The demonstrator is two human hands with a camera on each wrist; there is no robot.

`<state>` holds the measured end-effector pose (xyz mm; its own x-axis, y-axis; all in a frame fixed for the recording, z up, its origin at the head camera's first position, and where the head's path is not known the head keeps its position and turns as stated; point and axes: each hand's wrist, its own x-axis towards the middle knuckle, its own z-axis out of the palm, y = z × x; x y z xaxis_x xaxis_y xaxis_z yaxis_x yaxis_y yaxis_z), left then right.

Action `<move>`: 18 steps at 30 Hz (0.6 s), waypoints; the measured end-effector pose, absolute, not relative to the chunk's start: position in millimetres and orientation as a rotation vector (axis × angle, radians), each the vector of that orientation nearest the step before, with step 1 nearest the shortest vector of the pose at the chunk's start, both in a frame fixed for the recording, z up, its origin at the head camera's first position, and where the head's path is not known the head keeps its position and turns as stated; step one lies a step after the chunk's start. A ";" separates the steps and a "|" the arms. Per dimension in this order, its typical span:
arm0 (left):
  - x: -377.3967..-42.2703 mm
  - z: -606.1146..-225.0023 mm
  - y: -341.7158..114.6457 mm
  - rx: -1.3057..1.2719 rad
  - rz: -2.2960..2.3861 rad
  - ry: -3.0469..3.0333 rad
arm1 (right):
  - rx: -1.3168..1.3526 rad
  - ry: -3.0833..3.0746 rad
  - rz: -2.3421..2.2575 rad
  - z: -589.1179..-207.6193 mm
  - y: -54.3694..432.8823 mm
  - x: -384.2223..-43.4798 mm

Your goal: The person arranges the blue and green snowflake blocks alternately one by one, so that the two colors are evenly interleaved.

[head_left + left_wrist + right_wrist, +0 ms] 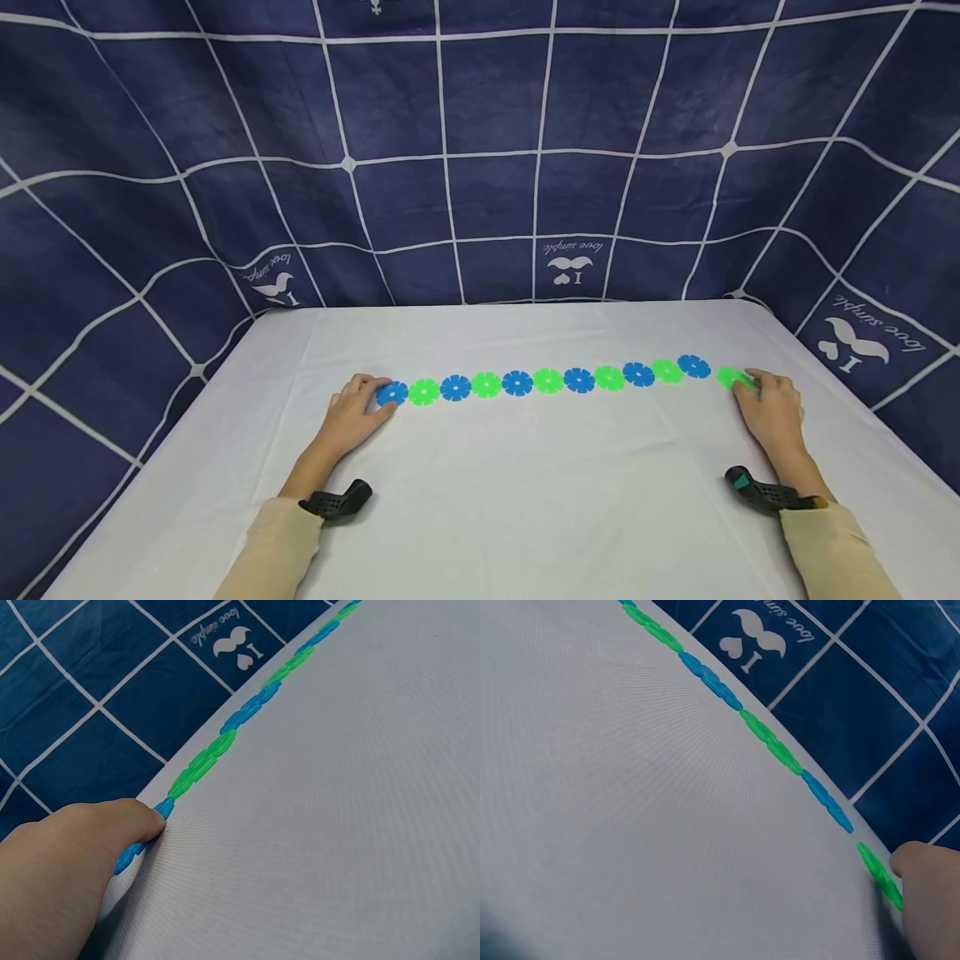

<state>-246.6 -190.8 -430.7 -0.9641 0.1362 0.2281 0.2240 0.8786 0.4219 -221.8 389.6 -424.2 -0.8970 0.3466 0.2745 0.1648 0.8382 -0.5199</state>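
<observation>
A long row of flat, notched plastic discs, alternating blue and green, crosses the white table. At its left end my left hand (pixel 354 412) holds a blue disc (pixel 392 393) by its edge between thumb and fingers. The left wrist view shows the thumb (pixel 146 821) right at that disc, with the fingers hidden. My right hand (pixel 772 408) grips a green disc (pixel 729 377) at the other end, thumb on the near side and fingers on the far side. A small gap parts this green disc from the blue disc (pixel 693 367) to its left, also seen in the right wrist view.
Between the end discs lie several more, such as a green disc (pixel 548 381) and a blue disc (pixel 517 383), edges close together. The white cloth-covered table (pixel 525 483) reaches back to a dark blue curtain (pixel 487 200) with white lines. Both wrists wear black camera bands.
</observation>
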 end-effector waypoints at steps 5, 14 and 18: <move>-246.1 -430.1 -190.2 -0.269 -0.681 -2.862 | -0.344 -2.678 0.639 -423.6 385.4 -221.4; -246.3 -428.4 -190.0 -0.264 -0.678 -2.868 | -0.357 -2.752 0.560 -423.9 382.3 -221.3; -246.1 -427.8 -189.6 -0.262 -0.673 -2.872 | -0.349 -2.783 0.528 -423.3 382.8 -221.4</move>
